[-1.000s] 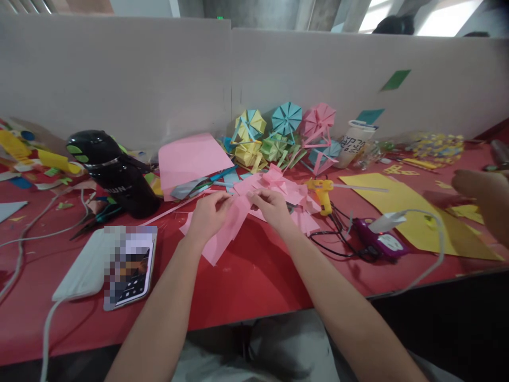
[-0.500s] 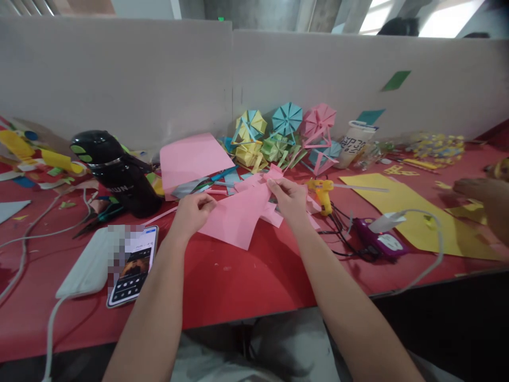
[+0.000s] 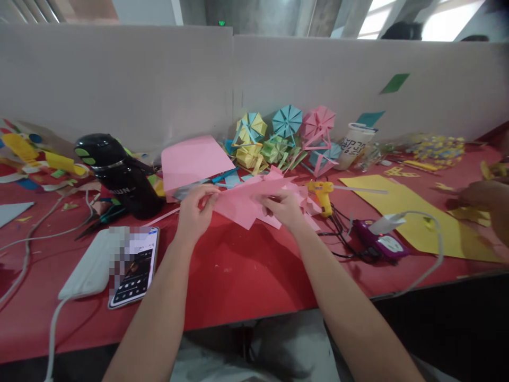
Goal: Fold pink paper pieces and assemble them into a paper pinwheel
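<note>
A sheet of pink paper [image 3: 238, 204] is held in front of me, above the red table. My left hand [image 3: 196, 208] pinches its left end between thumb and fingers. At its right side, my right hand [image 3: 281, 207] has curled fingers pressed on the sheet. Behind and below it lie pink paper scraps [image 3: 304, 196], partly covered by the sheet and my right hand. Just right of the scraps rests a yellow glue gun [image 3: 324, 196] with a clear glue stick in its back.
Folded paper wheels [image 3: 287, 121] stand at the divider. To the left are a black bottle [image 3: 125, 183], a phone [image 3: 135, 270] and a white power bank [image 3: 89, 268]. A purple power strip [image 3: 382, 244] and yellow paper [image 3: 429, 228] lie right, near another person's hand [image 3: 483, 196].
The pink sheet has tilted up and its upper edge now faces me more. My right hand has moved slightly down along it, and my left hand has turned.
</note>
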`<action>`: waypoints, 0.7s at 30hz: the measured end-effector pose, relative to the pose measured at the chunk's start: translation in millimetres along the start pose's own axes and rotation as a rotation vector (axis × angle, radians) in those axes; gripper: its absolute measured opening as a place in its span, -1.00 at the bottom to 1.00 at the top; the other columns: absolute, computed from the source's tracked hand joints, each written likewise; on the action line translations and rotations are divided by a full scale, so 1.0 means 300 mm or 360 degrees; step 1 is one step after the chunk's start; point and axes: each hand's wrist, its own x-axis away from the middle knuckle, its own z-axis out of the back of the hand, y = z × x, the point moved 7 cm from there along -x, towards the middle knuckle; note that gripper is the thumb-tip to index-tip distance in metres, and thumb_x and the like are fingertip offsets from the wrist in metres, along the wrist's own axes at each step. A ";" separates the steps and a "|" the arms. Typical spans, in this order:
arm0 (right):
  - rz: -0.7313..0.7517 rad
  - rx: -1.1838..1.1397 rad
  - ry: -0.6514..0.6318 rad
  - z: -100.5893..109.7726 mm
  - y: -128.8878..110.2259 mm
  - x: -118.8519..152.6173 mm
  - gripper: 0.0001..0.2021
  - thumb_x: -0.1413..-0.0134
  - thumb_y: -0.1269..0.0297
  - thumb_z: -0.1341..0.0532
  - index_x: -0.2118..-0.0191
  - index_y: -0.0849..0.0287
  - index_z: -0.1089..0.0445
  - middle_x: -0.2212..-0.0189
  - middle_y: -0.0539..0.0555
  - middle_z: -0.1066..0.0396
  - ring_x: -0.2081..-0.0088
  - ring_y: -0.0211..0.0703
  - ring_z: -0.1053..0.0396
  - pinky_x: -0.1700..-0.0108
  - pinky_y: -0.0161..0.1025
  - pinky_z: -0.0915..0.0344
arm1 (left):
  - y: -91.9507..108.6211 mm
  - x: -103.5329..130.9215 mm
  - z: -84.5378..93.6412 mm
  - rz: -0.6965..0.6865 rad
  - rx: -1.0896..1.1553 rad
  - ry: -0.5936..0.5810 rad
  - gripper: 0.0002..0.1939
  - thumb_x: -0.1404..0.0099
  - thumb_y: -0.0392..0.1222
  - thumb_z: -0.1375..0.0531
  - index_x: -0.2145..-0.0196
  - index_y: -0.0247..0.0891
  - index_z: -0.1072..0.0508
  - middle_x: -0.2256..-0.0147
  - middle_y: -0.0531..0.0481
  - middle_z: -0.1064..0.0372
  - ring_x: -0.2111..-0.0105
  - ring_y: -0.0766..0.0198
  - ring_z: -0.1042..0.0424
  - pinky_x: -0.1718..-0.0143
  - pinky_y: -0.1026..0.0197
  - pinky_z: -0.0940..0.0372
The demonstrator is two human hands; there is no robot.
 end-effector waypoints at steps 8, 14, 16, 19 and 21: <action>0.0281 -0.0206 -0.0167 -0.003 -0.078 0.007 -0.75 0.12 0.05 -0.41 0.28 0.01 -0.62 0.12 0.09 -0.57 0.07 -0.02 -0.49 0.02 -0.08 -0.42 | -0.122 0.054 -0.047 0.1001 0.0906 0.0438 -0.50 -0.08 0.09 -0.37 0.10 -0.21 -0.42 -0.03 -0.16 -0.37 -0.01 0.11 -0.41 -0.06 0.08 -0.30; 0.0166 -0.0219 -0.0302 -0.010 -0.058 0.015 -0.83 0.01 0.28 -0.29 0.27 0.00 -0.62 0.14 0.05 -0.58 0.01 -0.02 -0.48 -0.12 -0.05 -0.33 | -0.079 0.065 -0.131 0.1366 0.1693 0.0186 -0.59 -0.10 0.06 -0.36 0.20 -0.25 -0.45 0.17 -0.10 -0.51 0.21 0.21 -0.51 0.13 0.16 -0.44; 0.0135 -0.0170 -0.0338 -0.012 -0.040 0.013 -0.74 0.05 0.40 -0.22 0.28 0.00 -0.63 0.17 0.03 -0.59 0.01 -0.02 -0.47 -0.13 -0.05 -0.31 | -0.076 0.062 -0.122 0.1295 0.1620 0.0159 -0.60 -0.05 -0.06 -0.40 0.18 -0.25 -0.46 0.17 -0.08 -0.52 0.22 0.21 -0.51 0.16 0.18 -0.44; 0.0033 -0.0276 -0.0326 -0.010 -0.012 0.005 -0.65 0.12 0.43 -0.17 0.22 0.02 -0.61 0.09 0.04 -0.56 -0.01 -0.03 -0.44 -0.09 -0.05 -0.33 | -0.098 0.066 -0.114 0.1154 0.1337 0.0131 -0.54 0.11 -0.27 -0.44 0.20 -0.30 -0.47 0.21 -0.07 -0.53 0.24 0.20 -0.50 0.16 0.16 -0.42; -0.0084 -0.0450 -0.0210 0.002 0.007 -0.001 -0.59 0.08 0.35 -0.20 0.05 -0.03 -0.53 -0.09 0.04 -0.44 0.02 -0.06 -0.44 0.02 -0.07 -0.39 | -0.116 0.072 -0.121 0.1089 0.1209 0.0107 -0.56 0.06 -0.24 -0.42 0.18 -0.30 -0.48 0.19 -0.10 -0.53 0.23 0.18 -0.50 0.13 0.10 -0.41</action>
